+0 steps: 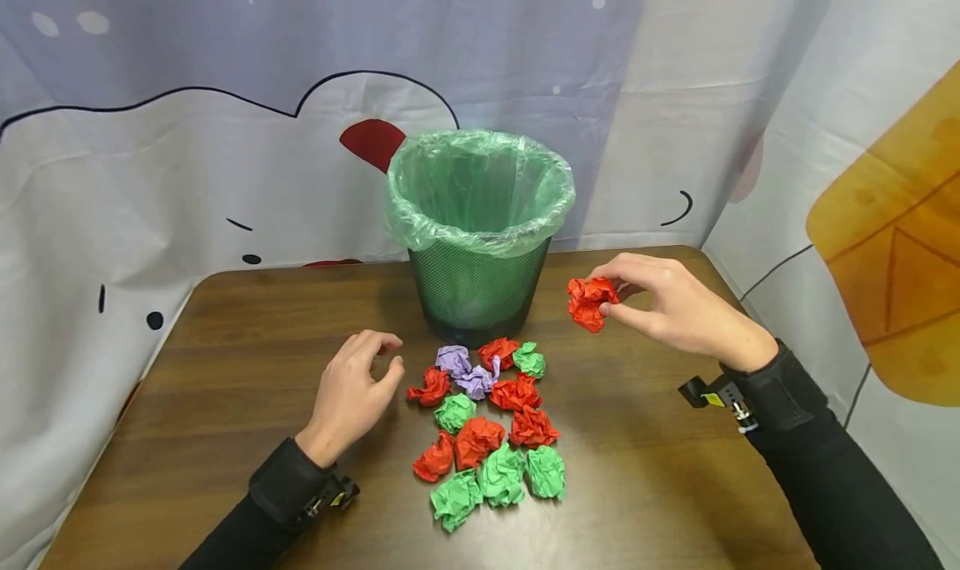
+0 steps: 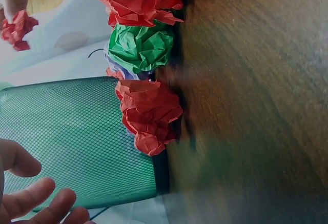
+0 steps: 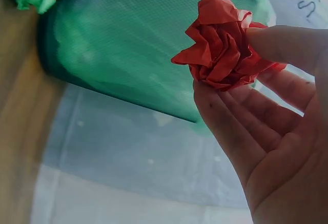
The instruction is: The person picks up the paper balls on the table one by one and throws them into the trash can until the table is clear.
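The right hand (image 1: 667, 307) pinches a red paper ball (image 1: 588, 307) near the bin (image 1: 478, 285); the left hand (image 1: 352, 395) (grip loosely spread) hovers beside crumpled papers (image 1: 480, 439) on the worktop (image 1: 247, 362).

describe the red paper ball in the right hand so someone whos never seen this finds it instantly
Find the mesh bin with the green liner at the back of the wooden table. To its right in the head view, the right hand holds a crumpled red paper ball. Unlike the other red balls on the table, it alone is held in the air.
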{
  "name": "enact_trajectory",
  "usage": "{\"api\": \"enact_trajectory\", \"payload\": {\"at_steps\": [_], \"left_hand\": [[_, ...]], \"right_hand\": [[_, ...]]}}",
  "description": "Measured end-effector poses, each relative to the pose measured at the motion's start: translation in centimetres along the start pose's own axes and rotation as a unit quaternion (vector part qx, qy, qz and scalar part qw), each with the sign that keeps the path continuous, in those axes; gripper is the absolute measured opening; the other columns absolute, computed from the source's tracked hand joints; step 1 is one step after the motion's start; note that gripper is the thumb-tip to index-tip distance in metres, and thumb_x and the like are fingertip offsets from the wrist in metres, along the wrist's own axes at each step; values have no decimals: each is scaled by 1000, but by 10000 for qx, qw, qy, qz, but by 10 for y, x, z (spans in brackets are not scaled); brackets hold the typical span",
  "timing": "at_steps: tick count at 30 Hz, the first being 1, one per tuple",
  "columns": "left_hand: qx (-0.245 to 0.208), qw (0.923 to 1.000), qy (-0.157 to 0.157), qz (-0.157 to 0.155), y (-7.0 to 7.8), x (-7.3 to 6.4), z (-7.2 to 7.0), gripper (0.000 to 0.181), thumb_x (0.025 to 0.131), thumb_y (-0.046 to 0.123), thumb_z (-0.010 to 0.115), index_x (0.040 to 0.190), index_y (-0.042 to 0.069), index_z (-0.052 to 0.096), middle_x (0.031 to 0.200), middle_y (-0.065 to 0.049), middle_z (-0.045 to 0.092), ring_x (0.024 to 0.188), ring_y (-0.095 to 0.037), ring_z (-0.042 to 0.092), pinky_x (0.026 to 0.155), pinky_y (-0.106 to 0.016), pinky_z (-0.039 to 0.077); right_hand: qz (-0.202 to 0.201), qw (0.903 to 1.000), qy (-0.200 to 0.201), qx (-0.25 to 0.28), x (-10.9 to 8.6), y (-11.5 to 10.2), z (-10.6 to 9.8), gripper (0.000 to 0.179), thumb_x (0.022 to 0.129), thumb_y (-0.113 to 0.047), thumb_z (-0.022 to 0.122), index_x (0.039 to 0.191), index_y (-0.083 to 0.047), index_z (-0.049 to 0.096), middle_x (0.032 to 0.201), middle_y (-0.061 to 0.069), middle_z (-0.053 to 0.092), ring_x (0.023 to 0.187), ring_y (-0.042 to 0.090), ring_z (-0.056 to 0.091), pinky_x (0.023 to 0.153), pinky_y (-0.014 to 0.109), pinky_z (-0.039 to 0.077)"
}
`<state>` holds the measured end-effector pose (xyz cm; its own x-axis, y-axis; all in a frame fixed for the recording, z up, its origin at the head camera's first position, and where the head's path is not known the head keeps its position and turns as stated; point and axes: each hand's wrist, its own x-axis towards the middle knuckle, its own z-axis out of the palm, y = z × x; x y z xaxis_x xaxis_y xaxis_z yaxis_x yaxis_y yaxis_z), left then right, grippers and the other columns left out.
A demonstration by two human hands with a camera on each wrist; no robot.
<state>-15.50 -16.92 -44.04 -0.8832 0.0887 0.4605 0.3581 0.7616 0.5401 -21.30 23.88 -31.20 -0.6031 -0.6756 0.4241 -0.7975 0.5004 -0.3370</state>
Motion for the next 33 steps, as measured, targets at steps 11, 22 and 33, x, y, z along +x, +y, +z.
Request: {"api": "enact_trajectory", "payload": {"at_steps": [11,22,33], "left_hand": [[8,9998,-190,-38,2,-4,3,18,92,19,65,109,16,68,105,0,66,100,-18,60,81,-41,51],[-8,9997,-224,-1,4,-4,10,17,92,21,64,109,17,68,105,1,66,99,-15,60,80,-40,51],[55,9997,-244,41,3,-7,9,17,92,20,65,108,16,69,103,1,67,98,-15,60,80,-39,51]], "right_hand": [[-341,9980,444,-295,30,-12,-38,40,82,-2,80,119,-14,70,104,-10,68,95,0,64,82,16,53],[-324,9950,702,-638,62,-20,-67,43,83,-1,79,124,-10,69,107,-2,71,95,3,64,84,10,50],[-165,9945,611,-834,98,-15,-73,37,89,-5,73,125,-5,66,110,3,71,99,13,69,86,10,48]]}}
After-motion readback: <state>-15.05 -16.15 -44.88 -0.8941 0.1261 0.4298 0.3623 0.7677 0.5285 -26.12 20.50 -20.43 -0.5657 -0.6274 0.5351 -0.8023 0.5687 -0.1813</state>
